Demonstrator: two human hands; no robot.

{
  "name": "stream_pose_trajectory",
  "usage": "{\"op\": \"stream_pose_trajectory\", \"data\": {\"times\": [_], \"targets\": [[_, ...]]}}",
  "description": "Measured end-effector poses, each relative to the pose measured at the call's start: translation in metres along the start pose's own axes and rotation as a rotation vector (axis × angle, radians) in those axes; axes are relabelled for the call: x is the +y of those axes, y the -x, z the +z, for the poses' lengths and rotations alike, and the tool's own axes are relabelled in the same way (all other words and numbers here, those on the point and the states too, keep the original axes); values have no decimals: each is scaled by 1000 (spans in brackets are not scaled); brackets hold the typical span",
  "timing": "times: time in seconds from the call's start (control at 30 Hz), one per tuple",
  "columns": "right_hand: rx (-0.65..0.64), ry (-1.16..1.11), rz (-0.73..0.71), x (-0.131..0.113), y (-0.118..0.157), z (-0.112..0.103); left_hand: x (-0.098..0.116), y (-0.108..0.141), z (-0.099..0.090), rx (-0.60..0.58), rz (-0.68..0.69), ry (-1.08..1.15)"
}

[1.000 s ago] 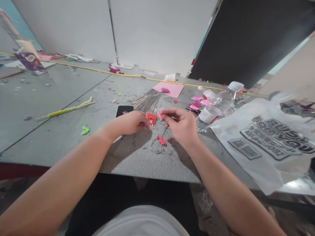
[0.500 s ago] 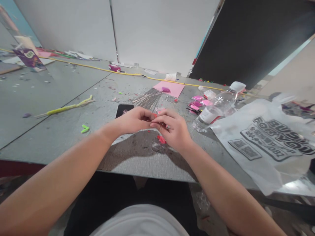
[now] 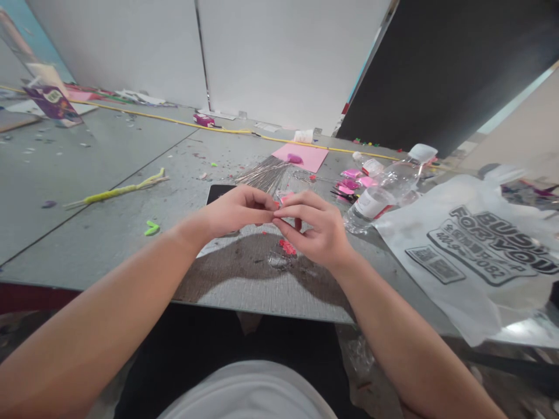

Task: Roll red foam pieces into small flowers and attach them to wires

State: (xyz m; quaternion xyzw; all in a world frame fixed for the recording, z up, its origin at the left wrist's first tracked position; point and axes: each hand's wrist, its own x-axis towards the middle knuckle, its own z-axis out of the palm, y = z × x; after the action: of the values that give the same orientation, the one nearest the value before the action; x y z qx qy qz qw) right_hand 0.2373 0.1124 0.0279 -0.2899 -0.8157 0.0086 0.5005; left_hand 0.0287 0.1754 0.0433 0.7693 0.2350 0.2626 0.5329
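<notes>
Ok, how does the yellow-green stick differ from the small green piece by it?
The yellow-green stick is long and slender; the green piece is short.
The stick runs nearly straight; the piece bends like a V.
The stick is yellower, the piece brighter green.
Shared: both lie on the gray tabletop.

A grey bench (image 3: 244, 294) is spanning the frame, a yellow cord (image 3: 166, 121) running along its far side. A yellow-green twisted strip (image 3: 116, 194) is lying at left, pink paper (image 3: 309, 157) and thin wires (image 3: 262, 175) at centre, and a clear bottle (image 3: 370, 202) and white plastic bag (image 3: 476, 250) are resting at right.
</notes>
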Motion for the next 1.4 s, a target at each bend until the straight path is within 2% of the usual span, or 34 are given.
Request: {"op": "stream_pose_trajectory", "data": {"times": [0.23,0.47,0.63,0.77,0.93,1.23,1.4], "targets": [[-50,-114,180,-2,0,0,1,-2,0,-23,-13,-28],[15,10,110,-6,-1,-4,0,-3,0,25,-66,-72],[16,18,163,-5,-3,-4,1,-2,0,55,-98,-106],[-19,49,109,-1,-2,-3,3,-2,0,25,-105,-96],[-41,78,-8,1,0,1,3,-3,0,-38,-30,-56],[-52,85,-83,0,1,-2,2,0,-2,11,-13,26],[-44,64,-110,1,1,-3,3,1,-1,-15,-1,58]]}}
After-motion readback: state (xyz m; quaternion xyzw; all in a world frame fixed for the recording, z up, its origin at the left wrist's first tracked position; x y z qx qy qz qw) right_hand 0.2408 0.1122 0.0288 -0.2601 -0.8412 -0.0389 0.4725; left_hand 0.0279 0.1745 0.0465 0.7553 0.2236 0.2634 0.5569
